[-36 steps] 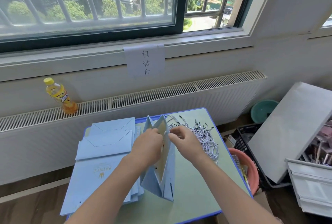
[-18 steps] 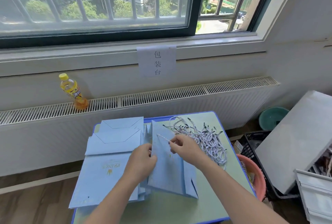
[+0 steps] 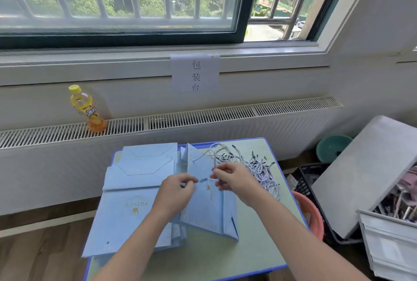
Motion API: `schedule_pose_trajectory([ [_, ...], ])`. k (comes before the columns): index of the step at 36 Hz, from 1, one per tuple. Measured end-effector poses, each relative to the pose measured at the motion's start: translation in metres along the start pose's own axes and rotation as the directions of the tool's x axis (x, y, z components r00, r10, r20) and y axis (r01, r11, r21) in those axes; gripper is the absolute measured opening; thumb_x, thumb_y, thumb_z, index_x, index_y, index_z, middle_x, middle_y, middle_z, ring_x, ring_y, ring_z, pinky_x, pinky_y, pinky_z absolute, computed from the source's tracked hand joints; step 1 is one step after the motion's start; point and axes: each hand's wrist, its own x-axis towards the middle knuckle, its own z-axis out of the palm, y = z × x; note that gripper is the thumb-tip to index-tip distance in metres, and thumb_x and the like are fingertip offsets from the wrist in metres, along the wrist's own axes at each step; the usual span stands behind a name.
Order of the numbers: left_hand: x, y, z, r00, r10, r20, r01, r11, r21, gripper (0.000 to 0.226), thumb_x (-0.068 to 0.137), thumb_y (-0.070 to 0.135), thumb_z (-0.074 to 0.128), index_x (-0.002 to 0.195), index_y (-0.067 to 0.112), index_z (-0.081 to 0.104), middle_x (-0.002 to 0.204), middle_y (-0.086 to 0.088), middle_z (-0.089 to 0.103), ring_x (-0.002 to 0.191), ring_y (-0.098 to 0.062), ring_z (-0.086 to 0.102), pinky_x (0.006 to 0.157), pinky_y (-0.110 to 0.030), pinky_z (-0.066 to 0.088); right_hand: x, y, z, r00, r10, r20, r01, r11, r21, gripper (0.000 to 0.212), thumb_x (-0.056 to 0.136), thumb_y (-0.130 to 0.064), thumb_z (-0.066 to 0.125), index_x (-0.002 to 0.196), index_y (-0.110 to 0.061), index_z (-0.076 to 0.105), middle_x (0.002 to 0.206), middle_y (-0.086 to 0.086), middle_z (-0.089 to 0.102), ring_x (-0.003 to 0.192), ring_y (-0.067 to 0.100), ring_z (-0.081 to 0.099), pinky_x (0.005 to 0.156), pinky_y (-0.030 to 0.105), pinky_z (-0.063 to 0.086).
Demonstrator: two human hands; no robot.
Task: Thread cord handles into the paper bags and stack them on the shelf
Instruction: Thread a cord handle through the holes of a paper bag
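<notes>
We pinch the white twisted cord (image 3: 204, 155) with both our left hand (image 3: 174, 192) and right hand (image 3: 232, 179), close together over the light blue paper bag (image 3: 207, 208), the cord running away from us toward the bag's top.

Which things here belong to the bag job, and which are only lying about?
For the job:
- paper bag being worked on, under both hands
- cord at the right hand
- left hand
- pile of cords
- stack of flat bags

Lying about:
- drink bottle on the radiator cover
- paper sign
- green basin
- pink basin
</notes>
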Motion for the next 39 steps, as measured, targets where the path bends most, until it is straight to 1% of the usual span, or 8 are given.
schedule_pose_trajectory([
  [5, -0.003, 0.003, -0.001, 1.000, -0.014, 0.014, 0.015, 0.992, -0.123, 0.025, 0.095, 0.030, 0.056, 0.074, 0.036, 0.071, 0.085, 0.014, 0.072, 0.086, -0.007, 0.064, 0.073, -0.020, 0.046, 0.000, -0.018, 0.018, 1.000, 0.006, 0.025, -0.011, 0.980, 0.198, 0.002, 0.095, -0.003, 0.058, 0.094, -0.002, 0.059, 0.086, 0.013, 0.070, 0.068, 0.019, 0.069, 0.064, 0.025, 0.058],
  [11, -0.004, -0.003, -0.004, 0.999, -0.037, 0.010, 0.038, 0.972, -0.231, 0.020, 0.095, 0.033, 0.059, 0.080, 0.033, 0.073, 0.090, 0.013, 0.073, 0.092, -0.006, 0.064, 0.083, -0.029, 0.049, 0.000, -0.016, 0.024, 1.000, -0.008, 0.022, 0.004, 0.987, 0.162, 0.001, 0.095, -0.001, 0.058, 0.096, 0.000, 0.058, 0.083, 0.012, 0.071, 0.067, 0.020, 0.070, 0.064, 0.026, 0.058],
  [16, -0.002, -0.003, -0.003, 0.996, -0.083, -0.019, 0.074, 0.954, -0.289, 0.024, 0.093, 0.033, 0.061, 0.079, 0.022, 0.076, 0.067, 0.015, 0.066, 0.065, -0.005, 0.055, 0.063, -0.025, 0.042, -0.004, -0.007, 0.024, 0.998, 0.015, 0.066, -0.023, 0.992, 0.122, 0.009, 0.092, 0.000, 0.061, 0.101, 0.004, 0.059, 0.084, 0.014, 0.071, 0.069, 0.022, 0.070, 0.066, 0.027, 0.058],
  [21, -0.002, -0.005, 0.000, 0.996, -0.090, -0.017, 0.080, 0.952, -0.294, 0.020, 0.090, 0.026, 0.067, 0.076, 0.014, 0.075, 0.063, 0.008, 0.062, 0.056, -0.005, 0.049, 0.058, -0.021, 0.039, -0.007, -0.001, 0.025, 0.997, 0.026, 0.068, -0.030, 0.998, 0.050, 0.005, 0.092, 0.000, 0.061, 0.096, 0.001, 0.060, 0.087, 0.016, 0.070, 0.068, 0.021, 0.070, 0.065, 0.028, 0.058],
  [26, -0.001, -0.006, 0.003, 0.997, -0.069, -0.036, 0.059, 0.974, -0.221, 0.012, 0.089, 0.025, 0.069, 0.082, 0.017, 0.075, 0.079, 0.011, 0.070, 0.076, -0.006, 0.062, 0.068, -0.020, 0.043, -0.004, 0.007, 0.022, 0.977, -0.101, -0.189, 0.003, 0.888, -0.460, 0.015, 0.088, -0.026, 0.067, 0.088, -0.013, 0.060, 0.079, -0.004, 0.063, 0.069, 0.012, 0.059, 0.071, 0.031, 0.049],
  [29, -0.002, -0.004, 0.003, 0.998, -0.036, -0.050, 0.028, 0.990, -0.139, 0.011, 0.089, 0.026, 0.068, 0.083, 0.020, 0.075, 0.081, 0.015, 0.070, 0.078, 0.001, 0.062, 0.067, -0.015, 0.043, -0.011, 0.002, 0.025, 0.957, -0.209, -0.199, 0.096, 0.881, -0.464, 0.016, 0.087, -0.029, 0.070, 0.083, -0.017, 0.059, 0.072, -0.010, 0.058, 0.065, 0.006, 0.052, 0.062, 0.022, 0.040],
  [34, -0.002, -0.001, 0.003, 0.998, -0.014, -0.055, 0.010, 0.998, -0.069, 0.013, 0.090, 0.027, 0.066, 0.081, 0.024, 0.075, 0.081, 0.015, 0.071, 0.079, -0.002, 0.064, 0.066, -0.016, 0.046, -0.016, -0.002, 0.026, 0.893, -0.275, -0.356, 0.114, 0.904, -0.413, 0.032, 0.086, -0.033, 0.071, 0.079, -0.016, 0.045, 0.068, -0.007, 0.048, 0.061, 0.011, 0.044, 0.060, 0.028, 0.036],
  [39, -0.003, 0.001, 0.003, 0.998, 0.023, -0.061, -0.024, 1.000, -0.019, 0.012, 0.090, 0.028, 0.066, 0.085, 0.024, 0.076, 0.081, 0.016, 0.071, 0.080, 0.000, 0.064, 0.069, -0.022, 0.048, -0.018, -0.003, 0.034, 0.934, -0.341, -0.110, 0.272, 0.874, -0.402, 0.019, 0.087, -0.025, 0.072, 0.073, -0.024, 0.060, 0.068, -0.011, 0.058, 0.056, 0.000, 0.047, 0.057, 0.013, 0.037],
])
